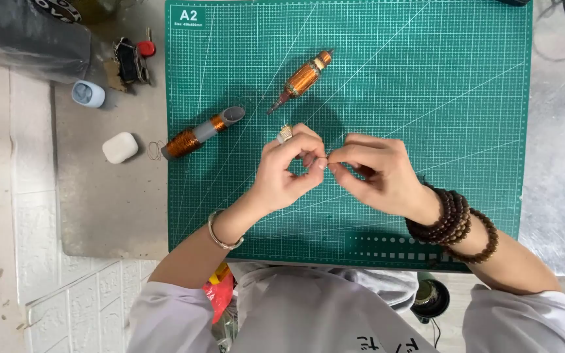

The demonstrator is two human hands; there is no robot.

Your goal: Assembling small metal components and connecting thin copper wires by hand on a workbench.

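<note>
Copper-coloured wire, so fine it barely shows, seems to be pinched between the fingertips (322,161) of both hands over the middle of the green mat (426,78). The left hand (289,173) closes thumb and forefinger on it, a ring on one finger and a thin bangle at the wrist. The right hand (374,173) meets it tip to tip, fingers shut in the same pinch, with dark bead bracelets (452,222) round the wrist. The strand itself is too thin to trace beyond the pinch.

Such wire is likely very light, limp and easy to kink or snap, so a hold close to the working point with fingertips only looks right.

On the mat, above the hands, lies a wound rotor (302,80), its copper coil bright. At the mat's left side lies a spool (197,134) of copper wire on a grey tube, a loose loop trailing off the edge. Left of the mat on the desk (112,216) sit a white case (119,148), a pale blue case (88,94) and a bunch of keys (129,60).
</note>
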